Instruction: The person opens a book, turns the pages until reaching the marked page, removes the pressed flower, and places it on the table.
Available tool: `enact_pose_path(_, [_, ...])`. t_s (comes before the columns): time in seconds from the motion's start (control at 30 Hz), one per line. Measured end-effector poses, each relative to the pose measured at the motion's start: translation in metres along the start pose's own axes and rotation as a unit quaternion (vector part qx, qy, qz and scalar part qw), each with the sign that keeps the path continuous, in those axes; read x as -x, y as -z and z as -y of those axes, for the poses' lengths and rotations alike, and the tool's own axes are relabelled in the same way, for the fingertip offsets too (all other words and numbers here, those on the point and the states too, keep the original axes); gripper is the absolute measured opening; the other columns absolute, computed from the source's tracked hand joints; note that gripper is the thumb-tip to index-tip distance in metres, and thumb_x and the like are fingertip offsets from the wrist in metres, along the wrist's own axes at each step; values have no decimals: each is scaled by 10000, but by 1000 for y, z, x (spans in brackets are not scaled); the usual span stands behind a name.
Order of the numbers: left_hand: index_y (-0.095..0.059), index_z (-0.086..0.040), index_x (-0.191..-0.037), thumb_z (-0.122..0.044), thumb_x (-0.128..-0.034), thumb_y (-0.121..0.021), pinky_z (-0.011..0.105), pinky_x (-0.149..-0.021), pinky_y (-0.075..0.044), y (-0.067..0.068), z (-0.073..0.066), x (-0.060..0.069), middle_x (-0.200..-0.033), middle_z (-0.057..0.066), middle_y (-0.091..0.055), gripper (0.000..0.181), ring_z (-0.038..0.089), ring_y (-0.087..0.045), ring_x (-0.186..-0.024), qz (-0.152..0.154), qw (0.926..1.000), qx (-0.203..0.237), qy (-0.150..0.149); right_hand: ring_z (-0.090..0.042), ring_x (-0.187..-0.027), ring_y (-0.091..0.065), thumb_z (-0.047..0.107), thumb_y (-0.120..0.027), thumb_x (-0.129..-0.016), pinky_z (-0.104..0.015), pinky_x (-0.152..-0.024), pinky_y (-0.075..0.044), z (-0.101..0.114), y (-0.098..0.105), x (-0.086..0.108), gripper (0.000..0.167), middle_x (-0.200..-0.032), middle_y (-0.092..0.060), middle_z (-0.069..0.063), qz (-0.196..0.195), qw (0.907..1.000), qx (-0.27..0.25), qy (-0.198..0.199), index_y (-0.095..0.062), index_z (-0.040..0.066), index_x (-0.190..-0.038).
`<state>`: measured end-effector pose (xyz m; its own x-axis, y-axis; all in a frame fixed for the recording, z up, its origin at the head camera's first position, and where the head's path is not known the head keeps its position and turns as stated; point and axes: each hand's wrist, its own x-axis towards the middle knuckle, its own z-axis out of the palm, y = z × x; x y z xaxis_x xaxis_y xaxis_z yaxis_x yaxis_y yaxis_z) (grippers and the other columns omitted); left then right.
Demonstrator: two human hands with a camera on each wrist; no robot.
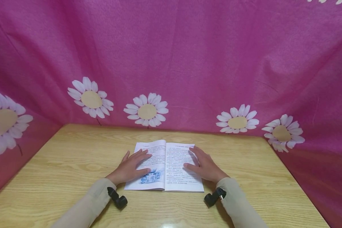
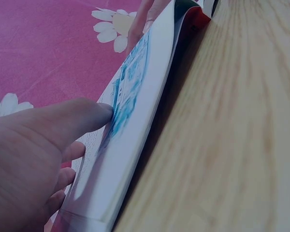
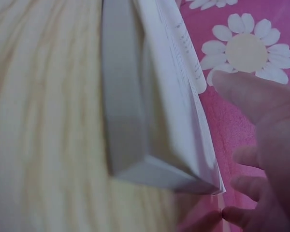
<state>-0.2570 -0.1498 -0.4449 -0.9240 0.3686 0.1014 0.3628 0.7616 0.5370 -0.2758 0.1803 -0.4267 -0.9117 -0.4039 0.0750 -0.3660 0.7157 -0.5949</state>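
An open book (image 1: pixel 175 180) lies on the wooden table, its spine running away from the person. Printed text covers the right page, and the left page carries text above a blue picture of a building (image 2: pixel 130 82). My left hand (image 1: pixel 132 168) rests on the left page with its fingers spread; in the left wrist view the thumb touches the page beside the picture. Over the outer part of the right page is my right hand (image 1: pixel 206 166), fingers extended. In the right wrist view that hand (image 3: pixel 275 140) appears beside the book's page edges (image 3: pixel 159 166), apparently slightly above the paper.
The wooden table (image 1: pixel 74 164) extends around the book on all sides. A pink curtain (image 1: pixel 188 63) with white daisies hangs along its back and both sides. Black wrist cameras (image 1: pixel 118 199) sit at the cuffs of the light sleeves.
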Motion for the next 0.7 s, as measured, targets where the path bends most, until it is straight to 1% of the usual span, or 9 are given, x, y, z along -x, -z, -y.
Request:
enact_pose_path(0.27, [-493, -229, -1420, -469, -867, -667, 568, -1151, 58, 1, -2, -1, -1543, 25, -348, 627, 265, -178, -1463, 5, 10000, -50, 65, -306, -1461, -167, 630, -668, -786, -603, -1146, -69, -7, -2, -2, 937, -1599, -192, -81, 50, 9996, 267, 38, -309, 169, -1519])
enact_pose_path(0.4, [-491, -234, -1421, -475, -868, -664, 569, -1151, 55, 1, -2, -2, -1543, 21, -348, 628, 262, -182, -1463, -8, 10000, -69, 65, -281, -1469, -141, 667, -672, -756, -571, -1157, -48, -8, -2, -1, 970, -1610, -157, -44, 132, 9992, 375, -78, -295, 213, -1526])
enact_pose_path(0.57, [-489, -234, -1423, -471, -869, -664, 569, -1151, 57, 1, -2, -2, -1545, 22, -344, 627, 264, -181, -1463, 25, 10000, -36, 73, -277, -1475, -113, 656, -703, -730, -557, -1164, -20, -6, -3, 0, 976, -1612, -150, -20, 221, 9989, 320, -248, -294, 260, -1523])
enact_pose_path(0.7, [-490, -240, -1422, -473, -869, -663, 568, -1152, 54, 0, -2, -1, -1545, 17, -345, 624, 262, -184, -1462, 32, 9999, -48, 105, -288, -1476, -100, 636, -718, -729, -553, -1165, -14, -7, -3, 0, 963, -1607, -172, -12, 277, 9989, 284, -253, -308, 266, -1518])
